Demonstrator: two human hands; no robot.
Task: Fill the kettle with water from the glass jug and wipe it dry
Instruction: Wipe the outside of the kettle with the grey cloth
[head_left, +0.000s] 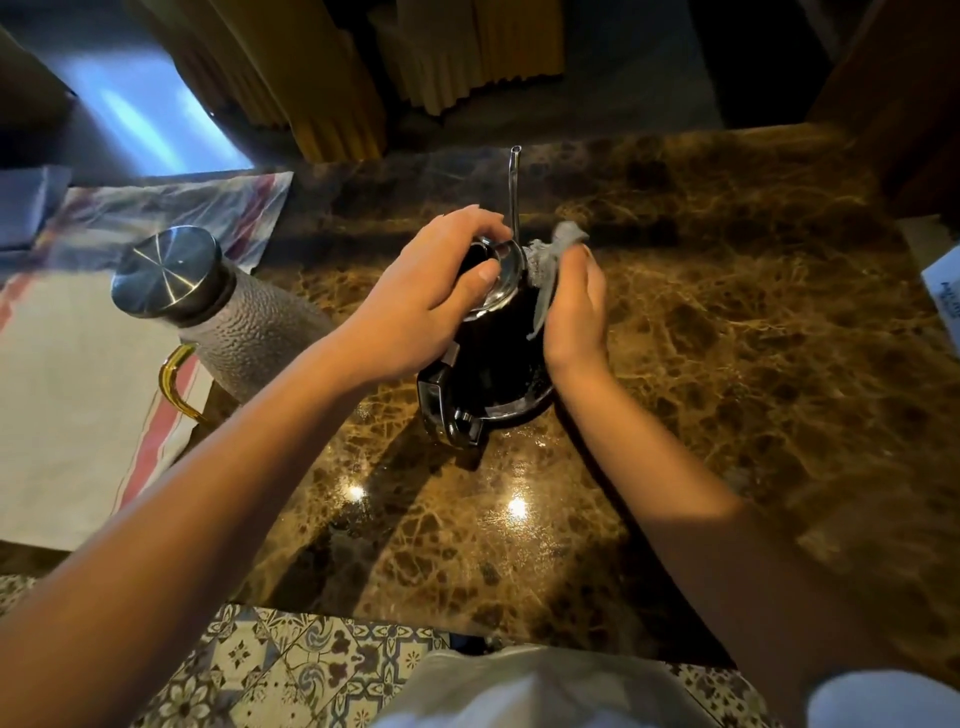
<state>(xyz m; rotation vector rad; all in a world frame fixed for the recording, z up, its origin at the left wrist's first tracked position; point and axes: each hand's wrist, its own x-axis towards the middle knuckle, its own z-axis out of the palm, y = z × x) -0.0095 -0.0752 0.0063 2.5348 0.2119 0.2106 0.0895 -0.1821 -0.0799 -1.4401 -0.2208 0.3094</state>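
At tabletop (675, 338) centre, the kettle (488, 358) stands upright. Left hand (415, 306) grips its lid; right hand (576, 312) presses a cloth (550, 260) to its side. Wiping appears underway; next, work round remaining surfaces. Jug (228, 312) stands left.

The left hand (431, 296) covers most of the kettle (488, 364) lid, so no telling how it sits. The right hand (574, 312) hides most of the grey cloth (550, 260) and that side of the kettle. The paper (943, 291) at the right edge is cut off, print too blurry to read. The glass jug (244, 332) contents can't be made out.
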